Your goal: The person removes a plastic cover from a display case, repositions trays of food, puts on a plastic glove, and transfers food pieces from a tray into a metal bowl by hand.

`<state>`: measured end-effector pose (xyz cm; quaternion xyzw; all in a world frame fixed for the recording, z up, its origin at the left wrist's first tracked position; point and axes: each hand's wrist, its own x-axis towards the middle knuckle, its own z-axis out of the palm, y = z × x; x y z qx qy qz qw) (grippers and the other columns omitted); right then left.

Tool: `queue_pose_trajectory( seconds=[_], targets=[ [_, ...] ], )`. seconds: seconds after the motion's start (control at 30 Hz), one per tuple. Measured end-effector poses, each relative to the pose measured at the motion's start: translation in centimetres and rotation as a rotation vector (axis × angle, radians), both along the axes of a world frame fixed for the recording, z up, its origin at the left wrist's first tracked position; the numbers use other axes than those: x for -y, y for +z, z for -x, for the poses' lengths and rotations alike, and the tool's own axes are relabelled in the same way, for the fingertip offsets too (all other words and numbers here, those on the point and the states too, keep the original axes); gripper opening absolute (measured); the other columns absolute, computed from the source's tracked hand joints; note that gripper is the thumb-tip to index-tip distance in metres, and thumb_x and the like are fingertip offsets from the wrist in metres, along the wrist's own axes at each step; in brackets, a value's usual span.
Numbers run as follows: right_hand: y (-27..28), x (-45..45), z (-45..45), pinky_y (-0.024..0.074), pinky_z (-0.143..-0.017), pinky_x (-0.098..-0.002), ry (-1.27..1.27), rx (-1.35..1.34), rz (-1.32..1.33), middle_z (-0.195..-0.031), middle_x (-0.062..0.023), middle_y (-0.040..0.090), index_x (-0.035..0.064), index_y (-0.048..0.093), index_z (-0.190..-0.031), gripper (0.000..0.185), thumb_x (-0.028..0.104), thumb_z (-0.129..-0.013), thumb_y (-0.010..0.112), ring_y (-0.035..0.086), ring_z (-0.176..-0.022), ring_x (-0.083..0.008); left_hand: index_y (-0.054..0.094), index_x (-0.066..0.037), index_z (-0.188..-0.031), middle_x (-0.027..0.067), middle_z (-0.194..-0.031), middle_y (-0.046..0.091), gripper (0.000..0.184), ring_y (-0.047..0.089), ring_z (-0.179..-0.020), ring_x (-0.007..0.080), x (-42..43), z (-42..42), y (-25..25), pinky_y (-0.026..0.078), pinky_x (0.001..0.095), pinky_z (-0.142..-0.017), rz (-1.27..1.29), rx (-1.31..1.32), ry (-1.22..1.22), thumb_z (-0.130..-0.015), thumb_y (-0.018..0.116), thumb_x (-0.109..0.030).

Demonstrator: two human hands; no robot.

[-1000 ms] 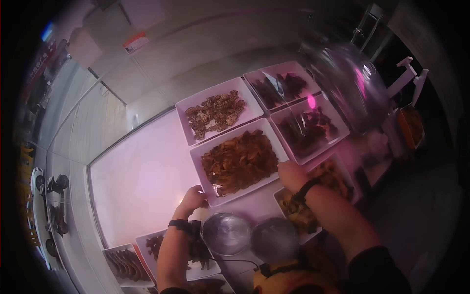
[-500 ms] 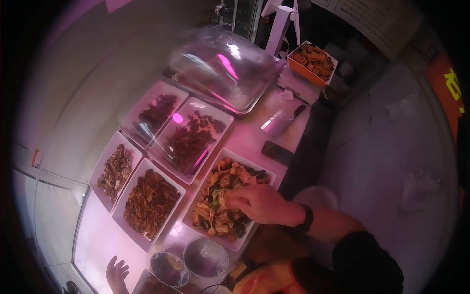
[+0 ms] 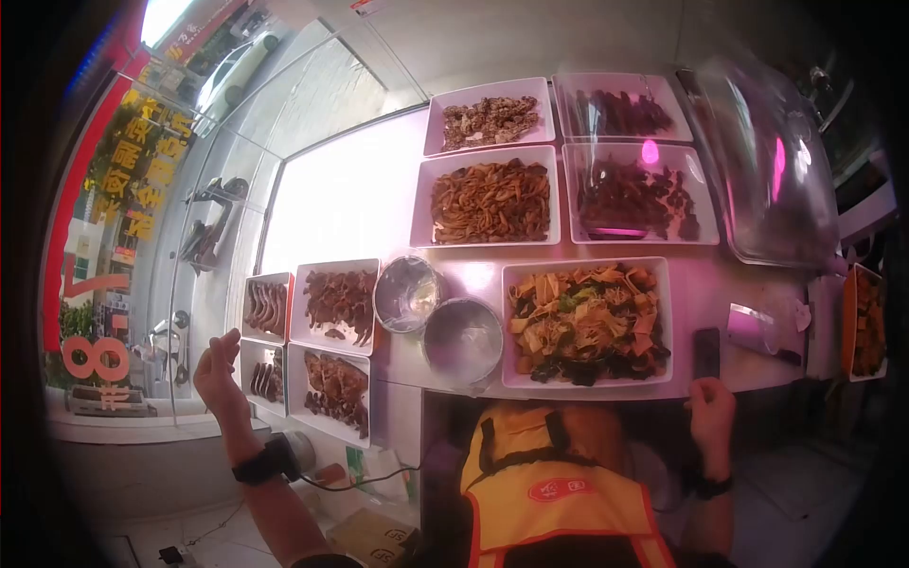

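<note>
My left hand is raised at the left, beside the small trays of dark braised meat, with its fingers loosely apart and nothing visible in them. At the counter's front edge, just below a dark phone, my right hand has its fingers curled in; whatever they may hold is hidden. Left of that hand stands a white tray of mixed tofu strips, greens and black fungus. Two round metal bowls, one upper and one lower, sit beside this tray.
Trays of shredded brown food and dark meat line the back, partly under clear covers. A cleaver lies at the right near an orange tray. Glass panes border the left. A yellow apron covers my front.
The view has turned toward the left window. My right hand has left the tray of mixed tofu and now hangs by the counter edge. More of my left arm shows.
</note>
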<state>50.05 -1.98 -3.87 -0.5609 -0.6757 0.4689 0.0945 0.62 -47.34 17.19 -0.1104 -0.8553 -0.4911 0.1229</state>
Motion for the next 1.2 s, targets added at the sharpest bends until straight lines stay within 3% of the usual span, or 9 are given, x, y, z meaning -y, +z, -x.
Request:
queue_pose_trajectory(
  seconds=[0.17, 0.33, 0.5, 0.7, 0.77, 0.9, 1.03, 1.13, 1.2],
  targets=[
    [1.8, 0.3, 5.3, 0.0542, -0.076, -0.0331, 0.353, -0.064, -0.019, -0.087, -0.0135, 0.071, -0.0012, 0.067, -0.117, 0.023, 0.003, -0.097, 0.057, 0.071, -0.086, -0.0206, 0.066, 0.003, -0.119, 0.0154, -0.116, 0.072, 0.023, 0.069, -0.104, 0.0213, 2.8, -11.2, -5.8, 0.054, 0.036, -0.09, -0.207, 0.123, 0.09, -0.099, 0.063, -0.008],
    [3.0, 2.2, 8.4, 0.0548, -0.085, -0.0369, 0.677, -0.138, -0.045, -0.102, -0.0169, 0.072, 0.0005, 0.068, -0.117, 0.026, 0.004, -0.094, 0.059, 0.072, -0.096, -0.027, 0.066, 0.001, -0.117, 0.0119, -0.11, 0.072, 0.022, 0.071, -0.098, 0.0202, 2.5, -17.1, -16.8, 0.056, 0.0326, -0.082, -0.32, 0.52, 0.102, -0.096, 0.066, -0.006],
    [2.5, 4.2, 7.2, 0.0548, -0.084, -0.0387, 0.81, -0.074, 0.052, -0.105, -0.0189, 0.072, 0.0009, 0.071, -0.113, 0.025, 0.014, -0.093, 0.063, 0.071, -0.096, -0.0341, 0.07, 0.0, -0.108, 0.0055, -0.096, 0.073, 0.016, 0.071, -0.084, 0.0148, -3.0, -16.0, -24.3, 0.054, 0.0262, -0.071, 0.007, 0.711, -0.134, -0.097, 0.067, -0.01],
    [-1.5, 6.8, -1.1, 0.0551, -0.078, -0.0359, 0.431, -0.055, 0.171, -0.095, -0.0145, 0.074, -0.0009, 0.07, -0.11, 0.024, 0.015, -0.094, 0.063, 0.072, -0.086, -0.0252, 0.068, 0.004, -0.108, 0.0108, -0.088, 0.072, 0.019, 0.068, -0.072, 0.0149, -7.8, -12.4, -24.9, 0.054, 0.0266, -0.063, 0.029, 0.807, -0.434, -0.098, 0.065, -0.013],
    [-3.0, 7.3, -4.1, 0.0552, -0.072, -0.031, -0.053, -0.153, 0.445, -0.089, -0.0095, 0.073, -0.0025, 0.071, -0.109, 0.021, 0.013, -0.096, 0.063, 0.07, -0.079, -0.0164, 0.068, 0.003, -0.108, 0.0105, -0.086, 0.072, 0.019, 0.067, -0.07, 0.0145, -9.0, -11.1, -25.1, 0.053, 0.026, -0.061, 0.076, 0.825, -0.475, -0.099, 0.064, -0.014],
    [-3.7, 3.5, -9.3, 0.0556, -0.072, -0.0265, -0.412, -0.14, 0.315, -0.095, -0.0073, 0.073, -0.0019, 0.071, -0.113, 0.021, 0.011, -0.099, 0.062, 0.07, -0.082, -0.0112, 0.067, 0.002, -0.106, 0.0084, -0.081, 0.07, 0.02, 0.064, -0.065, 0.0125, -12.1, -10.8, -24.6, 0.05, 0.0241, -0.056, 0.113, 0.822, -0.533, -0.1, 0.062, -0.016],
    [-7.2, -5.6, -11.2, 0.0562, -0.09, -0.0389, -0.14, 0.093, -0.477, -0.101, -0.0211, 0.073, -0.0026, 0.069, -0.117, 0.026, 0.004, -0.094, 0.058, 0.071, -0.095, -0.0357, 0.068, 0.001, -0.102, 0.0066, -0.078, 0.068, 0.017, 0.062, -0.063, 0.011, -14.2, -11.9, -23.6, 0.048, 0.023, -0.055, 0.076, 0.721, -0.58, -0.099, 0.064, -0.015],
    [-13.2, -13.9, -9.8, 0.0485, -0.104, -0.045, -0.112, 0.117, -0.575, -0.115, -0.0307, 0.067, -0.006, 0.066, -0.12, 0.033, 0.002, -0.089, 0.056, 0.062, -0.112, -0.0466, 0.069, 0.001, -0.101, 0.0065, -0.079, 0.068, 0.014, 0.062, -0.064, 0.0109, -16.0, -14.6, -21.0, 0.049, 0.0232, -0.057, 0.115, 0.642, -0.541, -0.098, 0.065, -0.012],
    [-16.8, -19.0, -8.7, 0.0385, -0.114, -0.0482, -0.057, 0.456, -0.693, -0.123, -0.0357, 0.062, -0.0127, 0.063, -0.117, 0.036, 0.002, -0.087, 0.05, 0.053, -0.126, -0.0492, 0.069, 0.002, -0.102, 0.0066, -0.081, 0.069, 0.014, 0.063, -0.065, 0.0107, -17.0, -16.4, -18.7, 0.05, 0.0235, -0.059, 0.108, 0.627, -0.494, -0.098, 0.065, -0.011]
  ],
)
